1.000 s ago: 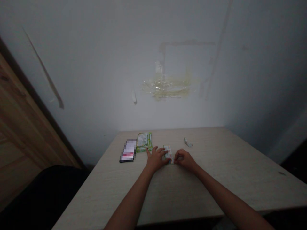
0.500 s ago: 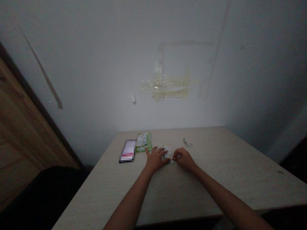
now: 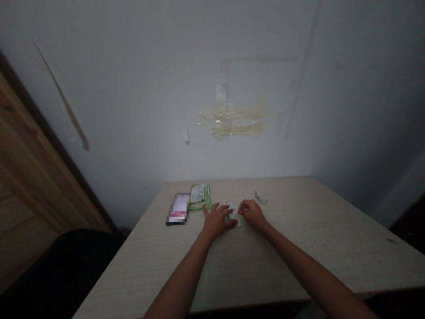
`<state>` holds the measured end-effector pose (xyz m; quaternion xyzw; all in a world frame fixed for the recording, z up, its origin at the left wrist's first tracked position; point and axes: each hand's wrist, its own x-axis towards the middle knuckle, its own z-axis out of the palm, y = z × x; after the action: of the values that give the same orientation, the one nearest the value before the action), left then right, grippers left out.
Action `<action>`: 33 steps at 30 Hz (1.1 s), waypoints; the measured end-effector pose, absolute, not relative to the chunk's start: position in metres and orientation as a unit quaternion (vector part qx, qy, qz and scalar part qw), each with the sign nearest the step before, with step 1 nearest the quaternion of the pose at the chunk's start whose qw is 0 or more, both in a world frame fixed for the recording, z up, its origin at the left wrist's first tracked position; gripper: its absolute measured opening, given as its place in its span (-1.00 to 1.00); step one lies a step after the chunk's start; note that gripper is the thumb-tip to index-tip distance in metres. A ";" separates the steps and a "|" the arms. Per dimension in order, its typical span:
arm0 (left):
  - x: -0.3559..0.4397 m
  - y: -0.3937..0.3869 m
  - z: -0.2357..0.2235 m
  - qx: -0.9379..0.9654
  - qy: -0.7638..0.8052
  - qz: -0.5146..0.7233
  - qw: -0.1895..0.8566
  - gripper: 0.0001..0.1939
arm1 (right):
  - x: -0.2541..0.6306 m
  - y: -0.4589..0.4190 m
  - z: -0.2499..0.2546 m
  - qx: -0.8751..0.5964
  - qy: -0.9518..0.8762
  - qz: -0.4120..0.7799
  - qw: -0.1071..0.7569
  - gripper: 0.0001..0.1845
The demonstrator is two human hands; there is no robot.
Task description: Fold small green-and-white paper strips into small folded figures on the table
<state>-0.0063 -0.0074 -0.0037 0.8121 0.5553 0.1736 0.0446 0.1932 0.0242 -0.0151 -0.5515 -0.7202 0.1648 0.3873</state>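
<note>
A small flat white packet (image 3: 237, 220) with green edges and print lies on the table between my hands. My left hand (image 3: 216, 220) is spread open, its fingertips resting on the packet's left side and pressing it to the tabletop. At the packet's right edge, my right hand (image 3: 251, 212) has thumb and fingers pinched together. Whatever sits in that pinch is too small and dim to make out. A crumpled scrap of wrapper (image 3: 260, 198) lies just beyond my right hand.
Several green-and-white packets (image 3: 199, 195) are stacked beyond my left hand. Left of them lies a phone-like flat object (image 3: 178, 209), blurred out. The pale wooden table (image 3: 299, 248) meets a wall (image 3: 149, 110) with peeling tape (image 3: 232, 122). A dark rounded shape (image 3: 73, 261) stands at left.
My right hand has slid a little up along the packet's right edge, away from me. My left hand stays on the packet. The view has shifted slightly.
</note>
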 end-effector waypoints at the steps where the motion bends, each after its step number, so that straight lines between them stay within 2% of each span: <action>1: -0.006 -0.008 -0.003 0.813 0.554 0.175 0.045 -0.47 | 0.193 0.026 -0.016 -0.556 -0.715 0.165 0.390 -0.93; 33: -0.006 -0.008 -0.001 0.813 0.556 0.170 0.040 -0.48 | 0.177 0.063 -0.016 -0.611 -0.660 0.122 0.421 -0.92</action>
<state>-0.0057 -0.0077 -0.0012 0.8128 0.5557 0.1703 0.0399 0.1765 0.0626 -0.0157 -0.6106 -0.6597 0.1215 0.4211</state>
